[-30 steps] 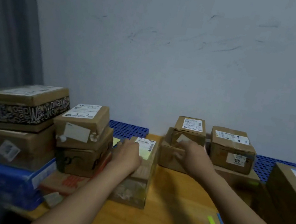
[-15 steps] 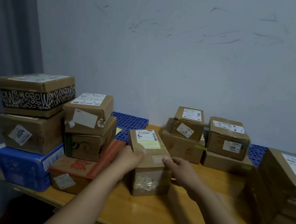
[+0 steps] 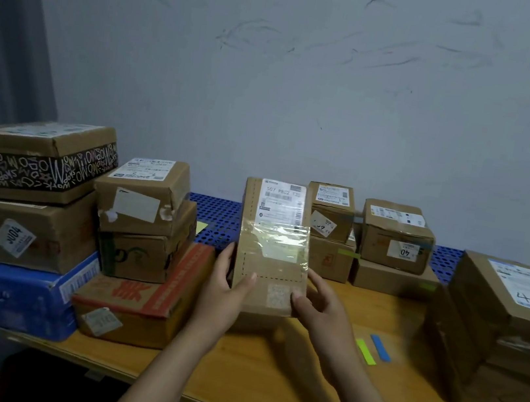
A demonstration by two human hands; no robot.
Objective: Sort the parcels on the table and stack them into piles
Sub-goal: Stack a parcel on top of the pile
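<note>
A long brown parcel (image 3: 270, 256) with a white shipping label and clear tape is raised above the wooden table (image 3: 264, 379), its labelled face tilted toward me. My left hand (image 3: 225, 294) grips its lower left edge, thumb on the front. My right hand (image 3: 319, 309) grips its lower right corner. Piles of parcels stand around it: a left pile topped by a black-banded box (image 3: 39, 160), a second pile (image 3: 144, 217) on a red-printed box (image 3: 145, 300), two short piles at the back (image 3: 331, 231) (image 3: 395, 241), and a big pile at the right (image 3: 505, 333).
A blue parcel (image 3: 25, 299) sits at the bottom of the left pile near the table's front edge. Yellow and blue tape strips (image 3: 372, 349) mark the tabletop. A blue perforated mat (image 3: 217, 214) lies behind, against the grey wall. A curtain hangs at the left.
Both hands took hold of the long parcel lying on the table, lifted it and tipped it upright so its labelled face points at me. The camera view has risen slightly.
</note>
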